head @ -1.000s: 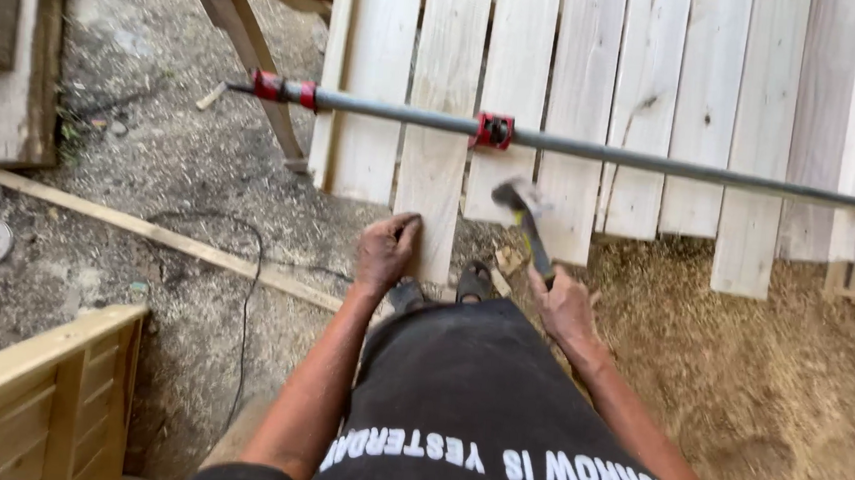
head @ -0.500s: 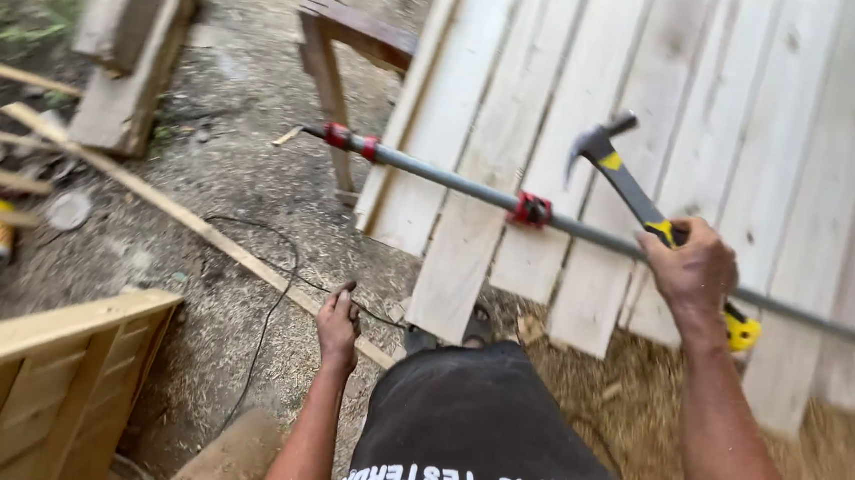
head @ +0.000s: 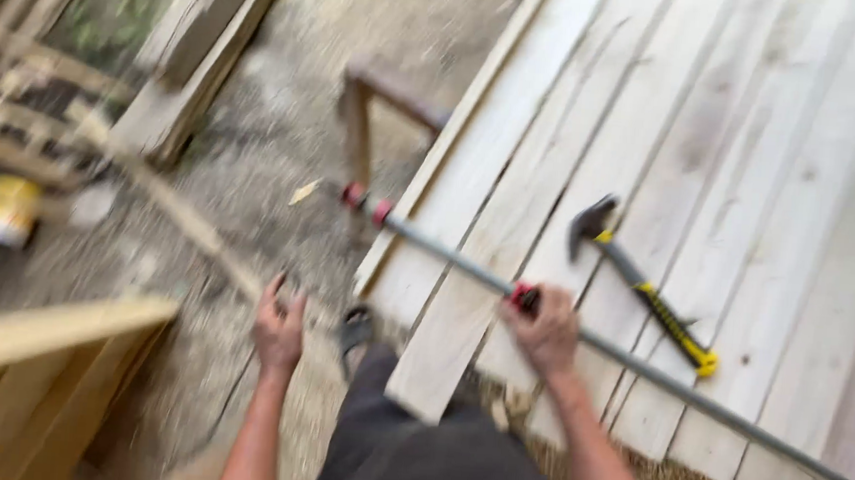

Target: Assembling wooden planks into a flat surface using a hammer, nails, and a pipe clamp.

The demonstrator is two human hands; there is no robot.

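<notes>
Head camera looks down, close.

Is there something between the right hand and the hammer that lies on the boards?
Nothing visible blocks it. The right hand grips the long metal bar clamp near its red jaw. The hammer lies free on the pale wooden boards, on the far side of the bar, with only bare board around it.

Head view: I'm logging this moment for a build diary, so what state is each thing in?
Hammer: lying loose on the boards, held by no hand.
Bar clamp: laid across the boards.
Right hand: closed around the clamp's red jaw.
Left hand: low near the ground, fingers bent, contents unclear.
Pale boards: side by side, flat.
Yellow can: blurred, on the ground.
</notes>
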